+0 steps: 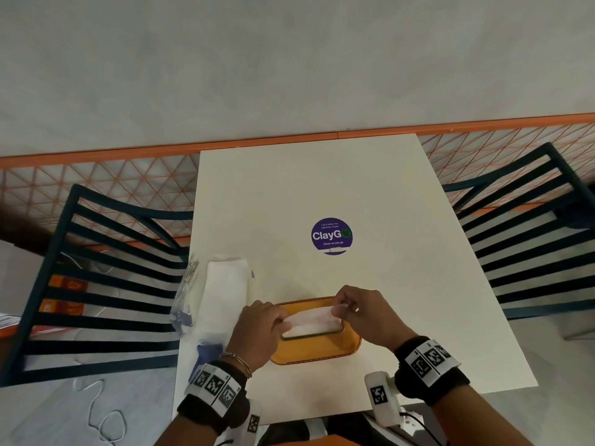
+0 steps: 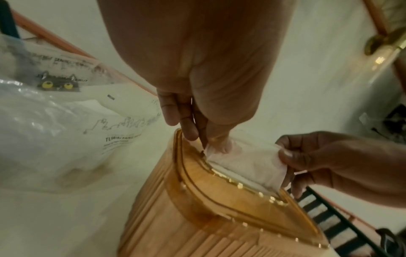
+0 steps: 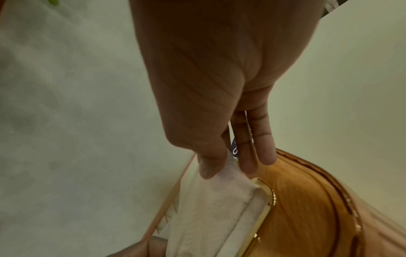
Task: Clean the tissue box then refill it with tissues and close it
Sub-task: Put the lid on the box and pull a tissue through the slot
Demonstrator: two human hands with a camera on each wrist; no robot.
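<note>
Two hands on one tissue (image 1: 310, 317); here's what I see. Tissue box (image 1: 341, 347) is amber, see-through, sitting on the white counter (image 1: 370, 194) at my near edge, lid on. Its long axis runs left-right across me, slot facing up, and the slot runs the same way.

Left hand (image 1: 257, 333): fingertips (image 2: 191, 133) closed on the left end of the tissue right at the slot's left corner. Thumb and fingers pinched together, other fingers curled alongside.

Right hand (image 1: 367, 313): thumb (image 3: 211, 167) and forefinger pinched on the tissue's right end, just above the slot's right corner. Remaining fingers (image 3: 266, 156) hang straight, tips close over the lid; I can't tell if they touch it.

Tissue is stretched between both hands along the slot, lower part down inside the opening, and white tissue shows through the slot under it.

Left of the box, touching my left wrist area: a clear plastic pack of tissues (image 1: 222, 294), lying lengthwise away from me. Purple round sticker (image 1: 331, 235) sits mid-counter, well apart from the box. Dark slatted chairs (image 1: 106, 284) on both sides.
</note>
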